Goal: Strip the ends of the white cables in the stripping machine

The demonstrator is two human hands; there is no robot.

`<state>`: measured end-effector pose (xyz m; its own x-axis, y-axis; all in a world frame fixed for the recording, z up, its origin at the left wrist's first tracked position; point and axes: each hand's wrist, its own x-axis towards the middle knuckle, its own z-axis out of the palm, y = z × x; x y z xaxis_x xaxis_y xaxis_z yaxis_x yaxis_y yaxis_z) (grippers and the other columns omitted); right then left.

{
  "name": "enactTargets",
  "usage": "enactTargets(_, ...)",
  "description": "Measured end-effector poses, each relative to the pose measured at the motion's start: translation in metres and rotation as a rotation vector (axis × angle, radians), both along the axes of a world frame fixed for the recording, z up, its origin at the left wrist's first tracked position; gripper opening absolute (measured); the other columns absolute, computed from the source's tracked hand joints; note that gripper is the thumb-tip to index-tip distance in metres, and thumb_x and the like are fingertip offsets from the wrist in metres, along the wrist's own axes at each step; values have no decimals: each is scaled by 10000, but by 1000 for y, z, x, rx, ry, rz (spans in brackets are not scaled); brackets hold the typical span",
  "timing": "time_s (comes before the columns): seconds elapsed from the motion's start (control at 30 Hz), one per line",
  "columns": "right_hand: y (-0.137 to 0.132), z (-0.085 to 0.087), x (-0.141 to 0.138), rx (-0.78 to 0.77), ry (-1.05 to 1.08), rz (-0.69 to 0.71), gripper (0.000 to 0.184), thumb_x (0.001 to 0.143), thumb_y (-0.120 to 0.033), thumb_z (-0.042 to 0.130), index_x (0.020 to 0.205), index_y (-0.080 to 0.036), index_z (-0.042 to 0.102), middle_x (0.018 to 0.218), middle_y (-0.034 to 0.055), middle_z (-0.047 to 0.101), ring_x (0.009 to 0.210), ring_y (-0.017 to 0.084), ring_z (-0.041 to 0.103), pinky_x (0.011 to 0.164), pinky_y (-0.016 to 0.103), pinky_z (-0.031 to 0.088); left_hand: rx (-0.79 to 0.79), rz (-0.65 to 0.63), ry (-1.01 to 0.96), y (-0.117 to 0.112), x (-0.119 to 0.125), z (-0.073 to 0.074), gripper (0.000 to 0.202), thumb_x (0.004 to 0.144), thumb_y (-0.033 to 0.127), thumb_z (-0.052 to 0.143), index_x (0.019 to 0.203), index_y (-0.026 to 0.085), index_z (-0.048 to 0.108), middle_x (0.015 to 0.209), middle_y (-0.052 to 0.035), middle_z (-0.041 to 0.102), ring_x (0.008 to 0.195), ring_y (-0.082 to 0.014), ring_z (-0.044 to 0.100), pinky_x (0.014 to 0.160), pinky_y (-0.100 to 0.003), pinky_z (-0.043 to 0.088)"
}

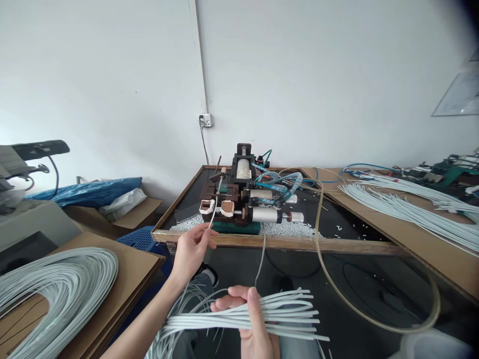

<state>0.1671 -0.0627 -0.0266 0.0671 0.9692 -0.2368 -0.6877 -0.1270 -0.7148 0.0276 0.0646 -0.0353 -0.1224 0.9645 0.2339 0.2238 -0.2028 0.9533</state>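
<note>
My left hand pinches a single white cable and holds its end up at the brown jaws of a small pneumatic machine on the table. My right hand is low in front of me, fingers wrapped round a bundle of white cables whose cut ends fan out to the right. The machine has silver cylinders, blue hoses and a green base.
White offcut bits litter the wood-framed dark table round the machine. A coil of white cables lies on a board at left, more cables on the right bench. A clear hose loops down in front.
</note>
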Motion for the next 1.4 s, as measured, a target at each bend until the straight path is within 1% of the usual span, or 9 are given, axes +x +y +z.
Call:
enactTargets(0.4,-4,2,0,11,-58,49,498,806,-662,648,824,-171,731,693,53,780,724,194,753,736,269,582,42,-60,12,5,-2,-3,480,941,528,539,1155,103,609,822,-70,705,699,-195,669,667,-287,517)
enactTargets(0.63,-4,-6,-6,302,61,122,443,930,-567,546,838,-175,730,579,24,748,624,168,734,677,256,549,275,30,198,-36,1,18,361,1021,393,465,1238,157,632,659,22,572,570,-125,547,574,-224,469)
enactTargets(0.7,-5,-7,-9,327,73,126,448,954,-552,515,855,-170,729,549,15,731,597,149,722,649,239,538,325,-78,303,-53,2,29,318,1017,356,484,1222,188,661,707,6,609,634,-126,592,632,-215,502)
enactTargets(0.8,-7,-2,-10,336,-31,166,471,966,-552,479,847,-155,702,468,-17,618,541,133,674,646,251,537,251,-386,369,-71,4,48,280,995,364,532,1159,226,712,1033,-64,697,984,-191,680,873,-252,550)
enactTargets(0.93,-8,18,-2,401,-314,373,556,954,-601,431,627,-175,573,509,-7,498,551,133,587,713,313,541,-198,-813,68,-84,5,69,372,1015,454,453,1011,196,722,1093,-102,678,569,-142,701,417,-180,523)
enactTargets(1.0,-8,29,4,429,-383,490,579,960,-627,374,600,-194,504,551,-4,475,588,129,562,754,324,530,-313,-903,-6,-88,4,75,366,981,462,521,905,162,716,1070,-121,665,446,-126,654,314,-170,456)
enactTargets(1.1,-7,40,8,427,-375,516,532,999,-547,335,661,-199,554,612,0,488,671,140,581,828,325,520,-294,-824,10,-91,3,74,331,921,455,621,837,157,740,1007,-124,661,410,-136,632,277,-189,436)
enactTargets(1.27,-4,30,1,385,-260,340,329,974,-439,509,1052,-193,714,957,41,764,948,169,712,915,314,541,-93,-390,-139,-82,3,64,345,899,518,640,847,184,712,702,-57,661,355,-98,484,276,-198,322)
enactTargets(1.4,-5,15,-2,263,-202,289,476,950,-552,515,1092,-142,712,1097,119,777,975,200,745,979,374,553,39,-183,-374,-51,-4,65,315,959,471,577,845,182,629,422,66,362,365,-77,335,418,-211,331)
